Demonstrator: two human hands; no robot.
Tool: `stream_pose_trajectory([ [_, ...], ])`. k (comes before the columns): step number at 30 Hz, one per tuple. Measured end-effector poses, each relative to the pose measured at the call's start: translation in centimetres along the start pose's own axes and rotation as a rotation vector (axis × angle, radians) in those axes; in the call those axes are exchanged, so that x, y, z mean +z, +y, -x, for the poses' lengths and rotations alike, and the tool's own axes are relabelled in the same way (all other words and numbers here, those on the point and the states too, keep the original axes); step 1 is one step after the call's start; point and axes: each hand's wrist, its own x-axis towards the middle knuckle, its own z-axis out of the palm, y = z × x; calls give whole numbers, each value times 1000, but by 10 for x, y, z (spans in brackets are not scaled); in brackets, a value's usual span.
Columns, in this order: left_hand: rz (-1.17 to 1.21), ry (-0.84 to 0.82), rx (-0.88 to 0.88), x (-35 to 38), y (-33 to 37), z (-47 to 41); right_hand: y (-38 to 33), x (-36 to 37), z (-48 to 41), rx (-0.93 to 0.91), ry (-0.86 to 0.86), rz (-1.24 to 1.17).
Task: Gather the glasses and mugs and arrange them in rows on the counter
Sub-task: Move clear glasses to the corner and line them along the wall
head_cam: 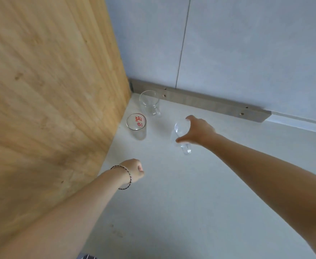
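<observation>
Head view: the right hand (pixel 196 130) reaches in from four o'clock and grips a clear glass mug (pixel 178 131) from above, thumb and fingers curled round its rim; whether it touches the white counter (pixel 200 193) is unclear. At its nine o'clock stands a glass with red lettering (pixel 137 128), with another clear mug (pixel 149 103) at that glass's one o'clock, near the wooden panel (pixel 50 90). The left hand (pixel 134 170), at seven o'clock, is curled into a fist, holding nothing
</observation>
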Motion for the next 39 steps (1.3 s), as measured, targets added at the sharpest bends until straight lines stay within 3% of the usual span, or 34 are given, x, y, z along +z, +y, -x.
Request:
stream_pose_trajectory([
  [10,52,-32,46,-17,-25,-47,-34,-6,-94,162,81,-50],
  [14,56,-55,91,-16,-18,-52,-23,-7,-93,206,113,-79],
  [19,10,-58,96,-10,-2,-44,0,3,-44,115,122,-19],
  [25,-112,-59,153,7,51,-25,94,27,45,134,-191,77],
  [28,-173,-69,211,21,91,-18,148,27,83,204,-256,58],
  [34,-245,-73,309,77,200,1,273,0,161,352,-156,-51],
  [39,-269,-51,357,138,294,31,383,-25,224,398,65,-127],
])
